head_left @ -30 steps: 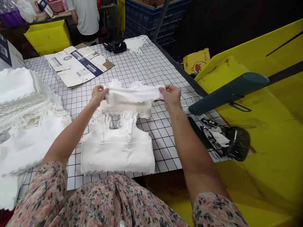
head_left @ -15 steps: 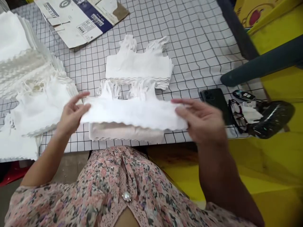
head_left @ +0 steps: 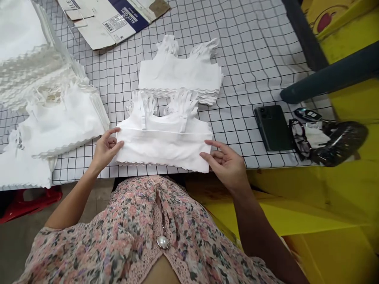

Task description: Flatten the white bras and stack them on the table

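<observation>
A white strappy crop top (head_left: pixel 162 148) lies spread flat, back side up, on a pile of similar tops at the table's near edge. Its straps reach away from me, among the bunched straps of the pile. My left hand (head_left: pixel 106 150) pinches the top's left side edge between thumb and fingers. At the opposite side edge, my right hand (head_left: pixel 226 162) pinches the fabric by the lower corner. Just beyond lies a second stack of white tops (head_left: pixel 179 75), wavy hems towards me.
Larger piles of white tops (head_left: pixel 66 122) cover the table's left side. A flattened carton (head_left: pixel 103 29) lies at the back. To the right are a phone (head_left: pixel 272 128), glasses (head_left: pixel 299 138), a key fob (head_left: pixel 308 114) and a black plastic-wrapped bundle (head_left: pixel 340 144). A dark green pole (head_left: pixel 325 79) juts in.
The crop top was held up and stretched between both hands; now it has come down flat onto the near pile. My hands have moved closer together. The view has shifted slightly.
</observation>
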Demonstrator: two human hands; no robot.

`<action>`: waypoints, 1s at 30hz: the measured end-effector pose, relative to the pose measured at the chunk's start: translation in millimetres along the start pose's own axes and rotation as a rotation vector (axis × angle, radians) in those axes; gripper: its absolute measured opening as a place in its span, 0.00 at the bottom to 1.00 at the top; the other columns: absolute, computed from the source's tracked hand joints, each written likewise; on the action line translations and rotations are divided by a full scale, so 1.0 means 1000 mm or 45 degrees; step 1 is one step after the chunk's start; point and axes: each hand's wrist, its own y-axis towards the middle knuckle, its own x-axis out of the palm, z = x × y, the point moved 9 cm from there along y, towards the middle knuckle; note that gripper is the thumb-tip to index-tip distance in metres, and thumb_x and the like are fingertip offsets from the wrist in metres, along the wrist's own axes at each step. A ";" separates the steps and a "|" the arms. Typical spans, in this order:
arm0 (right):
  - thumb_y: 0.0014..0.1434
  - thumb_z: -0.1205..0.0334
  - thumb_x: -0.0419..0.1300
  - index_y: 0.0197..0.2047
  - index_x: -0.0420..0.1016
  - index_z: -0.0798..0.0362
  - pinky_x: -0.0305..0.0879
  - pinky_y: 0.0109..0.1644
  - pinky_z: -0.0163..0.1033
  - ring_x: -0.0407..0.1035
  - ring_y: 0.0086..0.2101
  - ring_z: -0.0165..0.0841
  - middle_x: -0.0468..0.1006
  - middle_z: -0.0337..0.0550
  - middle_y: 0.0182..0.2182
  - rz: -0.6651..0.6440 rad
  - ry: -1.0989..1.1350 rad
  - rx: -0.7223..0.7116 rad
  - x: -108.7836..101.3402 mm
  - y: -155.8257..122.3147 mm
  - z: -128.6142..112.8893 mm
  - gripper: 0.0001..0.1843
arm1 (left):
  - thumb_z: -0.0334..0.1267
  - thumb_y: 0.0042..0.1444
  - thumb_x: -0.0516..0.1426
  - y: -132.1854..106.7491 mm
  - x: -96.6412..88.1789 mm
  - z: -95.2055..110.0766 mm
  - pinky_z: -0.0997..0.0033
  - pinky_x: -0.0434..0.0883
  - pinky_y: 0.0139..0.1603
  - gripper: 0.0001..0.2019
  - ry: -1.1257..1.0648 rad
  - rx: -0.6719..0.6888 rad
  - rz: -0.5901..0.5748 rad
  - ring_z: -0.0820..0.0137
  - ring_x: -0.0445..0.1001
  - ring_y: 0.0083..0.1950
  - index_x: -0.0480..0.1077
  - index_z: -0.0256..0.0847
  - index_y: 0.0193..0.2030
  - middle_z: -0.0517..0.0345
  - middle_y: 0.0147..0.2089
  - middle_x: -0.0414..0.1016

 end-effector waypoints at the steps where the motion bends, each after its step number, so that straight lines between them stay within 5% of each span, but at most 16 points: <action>1: 0.60 0.40 0.73 0.59 0.81 0.50 0.73 0.28 0.40 0.71 0.25 0.34 0.79 0.38 0.27 0.089 -0.090 -0.049 -0.005 0.002 -0.002 0.31 | 0.50 0.54 0.72 0.000 -0.002 -0.001 0.74 0.69 0.25 0.28 0.050 0.012 0.046 0.74 0.68 0.26 0.77 0.44 0.59 0.62 0.32 0.72; 4: 0.57 0.40 0.73 0.48 0.81 0.49 0.73 0.34 0.42 0.71 0.28 0.36 0.78 0.39 0.28 0.318 -0.302 -0.164 -0.016 0.012 -0.007 0.25 | 0.47 0.49 0.74 0.005 -0.007 -0.007 0.74 0.70 0.30 0.28 0.152 -0.005 0.152 0.75 0.68 0.30 0.76 0.45 0.55 0.61 0.38 0.74; 9: 0.57 0.42 0.68 0.34 0.73 0.47 0.73 0.37 0.43 0.70 0.29 0.36 0.77 0.40 0.29 0.373 -0.333 -0.214 -0.006 0.027 -0.002 0.18 | 0.46 0.47 0.73 0.012 -0.004 -0.020 0.72 0.69 0.34 0.18 0.114 -0.072 0.202 0.73 0.67 0.31 0.75 0.43 0.40 0.63 0.32 0.72; 19: 0.63 0.42 0.63 0.35 0.69 0.46 0.74 0.45 0.48 0.71 0.34 0.40 0.75 0.43 0.31 0.516 -0.373 -0.303 0.001 0.027 -0.001 0.17 | 0.49 0.53 0.70 0.010 0.002 -0.004 0.67 0.73 0.41 0.14 0.175 0.085 0.341 0.71 0.69 0.33 0.74 0.45 0.35 0.60 0.34 0.76; 30: 0.66 0.33 0.63 0.36 0.68 0.44 0.75 0.43 0.51 0.70 0.34 0.43 0.73 0.45 0.32 0.511 -0.305 -0.220 -0.003 0.061 0.000 0.23 | 0.43 0.56 0.73 0.044 0.012 -0.018 0.69 0.72 0.41 0.14 -0.016 0.030 0.354 0.72 0.71 0.36 0.73 0.44 0.36 0.61 0.36 0.75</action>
